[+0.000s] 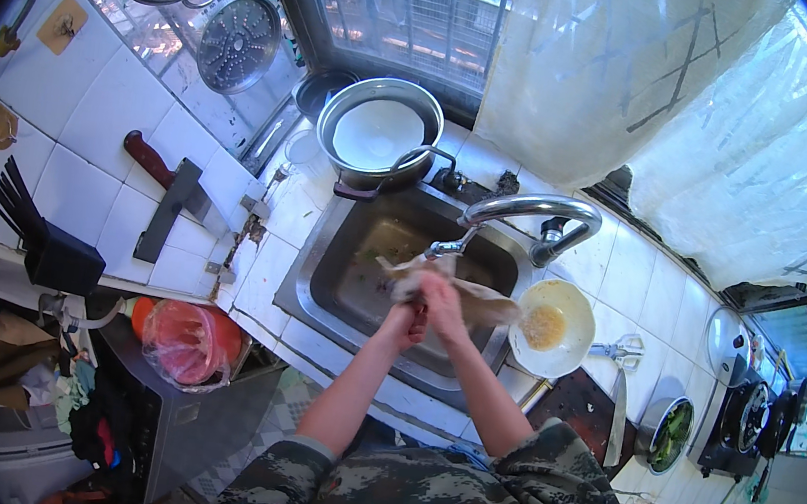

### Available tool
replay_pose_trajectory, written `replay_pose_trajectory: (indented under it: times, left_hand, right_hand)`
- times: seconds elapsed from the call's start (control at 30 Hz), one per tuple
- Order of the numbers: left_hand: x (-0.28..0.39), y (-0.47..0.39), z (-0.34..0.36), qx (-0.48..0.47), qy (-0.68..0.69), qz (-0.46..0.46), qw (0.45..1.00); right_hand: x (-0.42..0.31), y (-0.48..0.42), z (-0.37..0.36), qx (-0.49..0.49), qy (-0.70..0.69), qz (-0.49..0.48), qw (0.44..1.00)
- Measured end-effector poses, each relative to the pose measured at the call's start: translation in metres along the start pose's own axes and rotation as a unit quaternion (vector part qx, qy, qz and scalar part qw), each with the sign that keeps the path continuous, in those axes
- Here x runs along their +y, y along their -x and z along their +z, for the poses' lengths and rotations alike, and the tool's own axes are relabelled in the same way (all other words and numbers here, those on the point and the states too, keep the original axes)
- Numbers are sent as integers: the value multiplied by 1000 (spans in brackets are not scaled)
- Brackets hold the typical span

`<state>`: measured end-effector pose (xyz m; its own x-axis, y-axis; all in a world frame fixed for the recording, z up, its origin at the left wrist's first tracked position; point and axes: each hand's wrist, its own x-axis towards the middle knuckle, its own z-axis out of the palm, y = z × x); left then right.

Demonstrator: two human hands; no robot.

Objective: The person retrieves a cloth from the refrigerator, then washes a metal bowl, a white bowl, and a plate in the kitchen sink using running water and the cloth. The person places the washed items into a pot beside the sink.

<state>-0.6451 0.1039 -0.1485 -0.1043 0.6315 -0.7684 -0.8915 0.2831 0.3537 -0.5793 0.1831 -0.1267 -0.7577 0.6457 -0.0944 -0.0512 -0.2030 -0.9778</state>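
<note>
Both hands are over the stainless steel sink (pixel 302 277), beneath the chrome faucet (pixel 537 206). My left hand (pixel 404 324) is closed around a wet, beige-grey cloth (pixel 491 307). Just to its right, my right hand (pixel 444 304) grips the same cloth, which is bunched between them. One end of the cloth stretches right toward a pale bowl (pixel 578 334) with yellowish contents; whether it touches the rim I cannot tell. Small dark scraps lie on the sink floor, partly hidden by the hands and cloth.
A large pot (pixel 431 116) stands behind the sink, its handle reaching over the edge. To the right are a dark cutting board (pixel 577 405), a knife (pixel 617 422), a metal bowl of green vegetables (pixel 669 436) and a gas stove (pixel 728 435). A cleaver (pixel 205 209) hangs on the left wall.
</note>
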Motion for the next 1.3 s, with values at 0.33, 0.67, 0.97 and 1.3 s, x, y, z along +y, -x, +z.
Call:
replay_pose_trajectory:
  times: [0.33,0.67,0.97,1.3]
  left_hand:
    - [6,5,1,169,-184,264,932]
    - [21,18,-10,123,-196,171,958]
    - [35,16,-15,101,-181,87,974]
    - [27,-4,-2,120,-254,165,945]
  right_hand:
    - [57,-40,24,157,142,63,975]
    - [78,-79,23,131,228,97,960]
    - [83,-96,-1,-42,354,-88,930]
    - [58,-75,40,299,-120,65,945]
